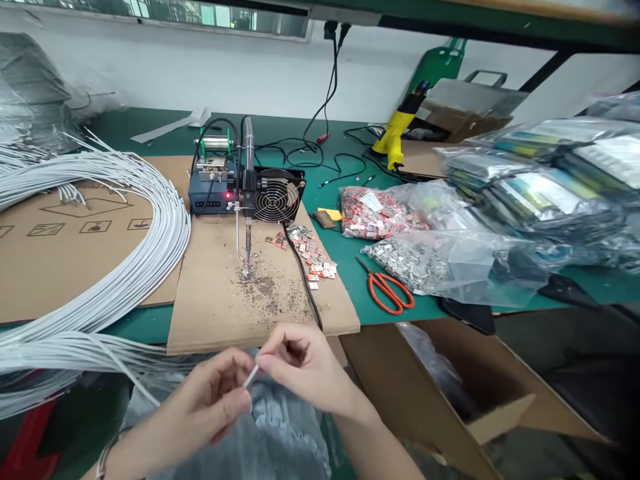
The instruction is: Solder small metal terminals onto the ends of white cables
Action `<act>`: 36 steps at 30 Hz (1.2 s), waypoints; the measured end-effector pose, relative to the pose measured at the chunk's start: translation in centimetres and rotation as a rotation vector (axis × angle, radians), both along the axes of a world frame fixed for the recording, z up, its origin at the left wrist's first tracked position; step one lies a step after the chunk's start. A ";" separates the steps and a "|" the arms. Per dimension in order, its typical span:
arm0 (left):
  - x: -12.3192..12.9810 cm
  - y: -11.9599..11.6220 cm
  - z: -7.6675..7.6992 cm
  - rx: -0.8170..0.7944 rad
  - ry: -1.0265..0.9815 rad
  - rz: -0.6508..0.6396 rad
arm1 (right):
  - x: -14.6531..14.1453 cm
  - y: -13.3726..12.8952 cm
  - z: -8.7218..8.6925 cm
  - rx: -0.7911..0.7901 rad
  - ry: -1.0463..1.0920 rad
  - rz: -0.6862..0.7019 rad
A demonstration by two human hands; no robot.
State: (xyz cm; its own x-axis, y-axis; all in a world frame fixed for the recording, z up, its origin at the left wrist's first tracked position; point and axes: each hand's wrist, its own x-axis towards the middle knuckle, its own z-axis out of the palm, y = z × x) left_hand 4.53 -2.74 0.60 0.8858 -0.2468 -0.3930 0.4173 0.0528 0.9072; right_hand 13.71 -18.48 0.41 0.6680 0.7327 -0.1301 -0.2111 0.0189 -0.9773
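Just below the front edge of the cardboard sheet, a white cable (251, 376) runs between my two hands. My right hand (305, 367) pinches its end between thumb and forefinger. Thumb and bent fingers of my left hand (210, 393) close around the cable a little lower down. What the cable's tip looks like is hidden by the right fingers. Ahead of the hands stands a soldering machine (213, 190) with an upright soldering iron (249, 167), its tip over a heap of solder bits (247, 272). Small metal connectors with orange parts (317, 260) lie loose to its right.
A thick bundle of white cables (165, 233) curves along the left. Orange-handled scissors (390, 292), a bag of red-and-white parts (375, 213) and a bag of metal shells (415, 263) lie right. Behind are a fan (277, 197) and a yellow heat gun (393, 140). An open carton (425, 387) sits below.
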 end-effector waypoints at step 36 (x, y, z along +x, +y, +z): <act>0.4 -0.4 -0.1 -0.281 0.034 0.183 | 1.3 -0.3 1.1 0.129 -0.629 0.120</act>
